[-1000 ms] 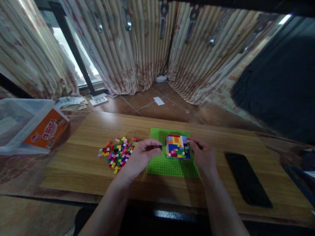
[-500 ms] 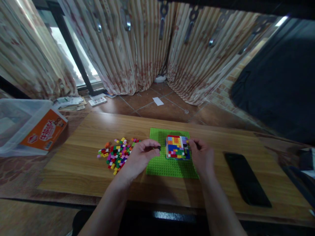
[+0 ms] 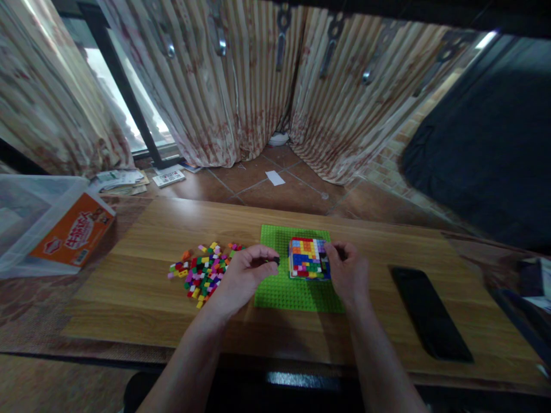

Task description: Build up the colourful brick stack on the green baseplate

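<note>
A block of stacked toy bricks [image 3: 306, 258], patterned in many colours on top, stands on a green baseplate [image 3: 279, 295]. My left hand [image 3: 247, 278] is closed in a pinch on a small black brick [image 3: 276, 260], held over the baseplate's left part, apart from the block. At the block's upper right edge, my right hand [image 3: 349, 272] has its thumb and finger pinched together, touching the edge; what sits between those fingertips is hidden. Loose toy bricks [image 3: 209, 272] of many colours lie in a pile to the left, partly behind my left hand.
A black phone-like slab [image 3: 430, 312] lies on the wooden table [image 3: 142, 275] at the right. A clear plastic bin [image 3: 47, 195] with an orange label stands at the left. Beyond the table are papers [image 3: 118, 180] on the floor and striped curtains [image 3: 241, 86].
My right hand has shifted slightly left onto the block's edge, and the yellow bit seen at its fingertips is now hidden. My left hand keeps its pinch on the black brick.
</note>
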Motion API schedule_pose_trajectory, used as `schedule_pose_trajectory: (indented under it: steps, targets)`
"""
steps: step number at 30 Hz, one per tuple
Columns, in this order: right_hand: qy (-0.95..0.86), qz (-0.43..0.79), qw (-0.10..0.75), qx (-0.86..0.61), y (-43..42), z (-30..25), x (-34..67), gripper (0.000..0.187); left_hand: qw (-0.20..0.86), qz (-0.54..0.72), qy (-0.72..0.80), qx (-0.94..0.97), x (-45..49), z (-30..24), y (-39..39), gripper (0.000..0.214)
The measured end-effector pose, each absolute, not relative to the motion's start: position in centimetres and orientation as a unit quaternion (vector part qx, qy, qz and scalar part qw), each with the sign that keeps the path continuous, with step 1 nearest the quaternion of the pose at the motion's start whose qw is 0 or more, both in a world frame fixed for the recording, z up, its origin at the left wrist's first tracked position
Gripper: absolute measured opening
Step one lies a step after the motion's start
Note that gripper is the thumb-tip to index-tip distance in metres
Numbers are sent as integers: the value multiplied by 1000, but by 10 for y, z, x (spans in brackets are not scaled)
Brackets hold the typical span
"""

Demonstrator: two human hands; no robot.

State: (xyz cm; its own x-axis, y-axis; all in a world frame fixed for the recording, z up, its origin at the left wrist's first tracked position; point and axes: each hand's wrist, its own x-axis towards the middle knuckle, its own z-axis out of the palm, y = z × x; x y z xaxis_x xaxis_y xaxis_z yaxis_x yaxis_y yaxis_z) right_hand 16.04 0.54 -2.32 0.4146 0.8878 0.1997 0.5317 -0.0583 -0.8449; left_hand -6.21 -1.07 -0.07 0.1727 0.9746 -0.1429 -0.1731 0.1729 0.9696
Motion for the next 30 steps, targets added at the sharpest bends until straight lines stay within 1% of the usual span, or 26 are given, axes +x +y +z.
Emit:
schedule_pose_trajectory:
  steps: [6, 11, 19, 30]
  targets:
    - [-434, 287, 529, -670, 12, -36, 165, 43, 619, 459, 448, 453, -64, -3, -10, 17]
    - [-384, 350, 559, -646, 13, -39, 163, 40, 620, 459, 451, 449, -62, -2, -10, 16]
    - [-338, 397, 586, -620, 14, -30, 159, 36, 617, 452, 457, 454, -62, -5, -9, 18]
    - [-328, 403, 594, -613, 15, -31, 159, 40, 620, 446, 451, 462, -60, -4, -11, 18]
